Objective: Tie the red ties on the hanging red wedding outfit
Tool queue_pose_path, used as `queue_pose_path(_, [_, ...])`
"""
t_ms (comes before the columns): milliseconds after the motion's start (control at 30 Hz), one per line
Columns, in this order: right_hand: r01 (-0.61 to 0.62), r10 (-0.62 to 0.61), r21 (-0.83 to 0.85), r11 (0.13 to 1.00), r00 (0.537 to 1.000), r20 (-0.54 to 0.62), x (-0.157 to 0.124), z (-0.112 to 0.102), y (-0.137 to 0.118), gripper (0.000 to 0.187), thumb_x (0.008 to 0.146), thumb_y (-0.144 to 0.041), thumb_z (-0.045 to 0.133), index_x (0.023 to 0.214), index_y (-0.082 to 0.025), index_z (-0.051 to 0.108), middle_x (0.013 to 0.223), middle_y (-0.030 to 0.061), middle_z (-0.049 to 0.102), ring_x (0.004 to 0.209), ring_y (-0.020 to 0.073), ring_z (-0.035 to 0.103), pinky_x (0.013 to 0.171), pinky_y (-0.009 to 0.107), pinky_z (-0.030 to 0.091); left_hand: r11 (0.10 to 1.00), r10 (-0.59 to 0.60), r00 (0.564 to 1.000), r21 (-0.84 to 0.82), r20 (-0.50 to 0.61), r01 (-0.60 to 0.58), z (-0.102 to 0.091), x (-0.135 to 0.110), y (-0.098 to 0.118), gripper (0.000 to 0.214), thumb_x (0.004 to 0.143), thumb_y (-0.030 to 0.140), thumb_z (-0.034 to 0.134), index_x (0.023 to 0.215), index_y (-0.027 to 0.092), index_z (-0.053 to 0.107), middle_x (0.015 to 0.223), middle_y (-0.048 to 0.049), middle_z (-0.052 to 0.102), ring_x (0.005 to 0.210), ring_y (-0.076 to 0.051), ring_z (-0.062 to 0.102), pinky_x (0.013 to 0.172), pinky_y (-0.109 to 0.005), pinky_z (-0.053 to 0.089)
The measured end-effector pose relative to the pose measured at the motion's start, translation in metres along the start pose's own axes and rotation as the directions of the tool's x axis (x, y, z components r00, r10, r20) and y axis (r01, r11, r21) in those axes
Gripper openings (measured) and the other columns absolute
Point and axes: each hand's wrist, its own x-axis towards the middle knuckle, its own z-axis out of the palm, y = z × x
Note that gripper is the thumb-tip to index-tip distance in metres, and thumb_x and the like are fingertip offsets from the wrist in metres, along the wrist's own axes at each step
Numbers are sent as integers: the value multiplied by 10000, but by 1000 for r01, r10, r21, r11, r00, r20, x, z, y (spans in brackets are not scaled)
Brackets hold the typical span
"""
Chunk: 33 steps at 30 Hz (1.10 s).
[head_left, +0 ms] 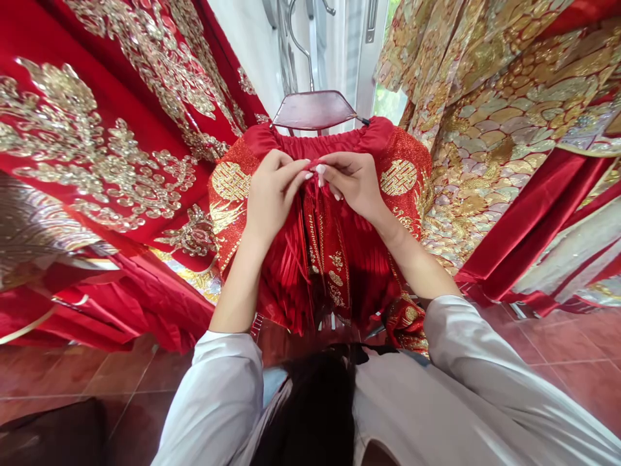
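A pleated red satin skirt (320, 259) with gold embroidered panels hung from a dark reddish wooden hanger (314, 109) with a bent metal hook, straight ahead of the person. Its gathered elastic waistband ran smooth and glossy across the top, while the cloth below fell in narrow, sharp pleats. Round gold medallions sat on the glittery side panels, and a strip of small gold motifs ran down the middle.

The left hand (272, 194) and the right hand (352, 181) met at the centre of the waistband, fingertips almost touching, each pinching a small fold or cord of red fabric just under the band. White-painted nails showed on both. Loose white sleeves (218, 388) were pushed back to the elbows.

To the left hung a large red garment (97, 142) thick with raised gold and silver sequin embroidery. To the right hung a gold brocade robe (499, 116) with a scale-like pattern and red satin edging. Both crowded close against the skirt's sides. Glossy reddish-brown floor tiles (557, 356) lay below, and a bright window frame (373, 39) stood behind the hanger.
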Motion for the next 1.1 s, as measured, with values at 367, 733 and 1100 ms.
queue_pose_path(367, [-152,153,89,984,988,-4,-6,-10,-9,399,785,-494,623,884,-110,670,734,24,612,597,55,575,486,148,448,909,-210,970,-389,-125,147,36,-7,-20,294,867,475,561,795,222,691,718,-10,645,699,-142,564,701,-300,444])
queue_pose_path(733, [6,-1,-93,996,999,48,-19,-19,-3,223,807,-381,648,826,-172,722,938,37,668,867,107,622,809,259,514,859,-219,970,-493,-110,138,42,-7,-20,384,889,515,496,766,195,670,735,-21,665,724,-143,604,739,-297,464])
queue_pose_path(1100, [24,8,126,992,969,-246,-6,2,18,480,835,-623,492,1008,-189,606,889,19,583,814,91,589,755,263,524,782,-255,966,-597,-42,181,29,-3,-12,434,893,563,441,725,212,632,668,-20,602,693,-144,595,719,-300,480])
